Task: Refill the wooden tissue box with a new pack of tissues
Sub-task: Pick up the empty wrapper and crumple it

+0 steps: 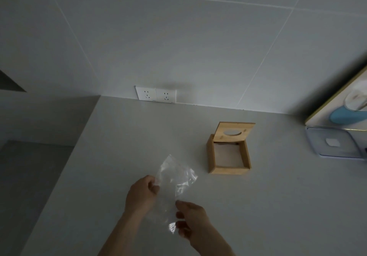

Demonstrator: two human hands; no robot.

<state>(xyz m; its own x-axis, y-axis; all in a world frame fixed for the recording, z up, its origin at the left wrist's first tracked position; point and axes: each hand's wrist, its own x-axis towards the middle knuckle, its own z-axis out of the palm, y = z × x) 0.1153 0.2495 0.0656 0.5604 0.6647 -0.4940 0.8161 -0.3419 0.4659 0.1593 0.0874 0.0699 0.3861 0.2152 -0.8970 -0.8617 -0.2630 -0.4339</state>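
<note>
The wooden tissue box (210, 154) stands on the pale counter (119, 136), right of centre. Its lid (234, 132), with an oval slot, is tipped up at the back, and something pale shows inside. In front of it, lower centre, I hold a clear crumpled plastic wrapper (174, 178) above the counter. My left hand (142, 193) pinches the wrapper's left edge. My right hand (190, 222) grips its lower end. Both hands are to the left of the box and nearer to me, apart from it.
A double wall socket (155, 94) sits on the tiled wall just above the counter's back edge. At the far right are a pale grey tray-like item (335, 142) and a white box with a blue object (345, 114). The counter's left edge drops to a lower surface (35, 176).
</note>
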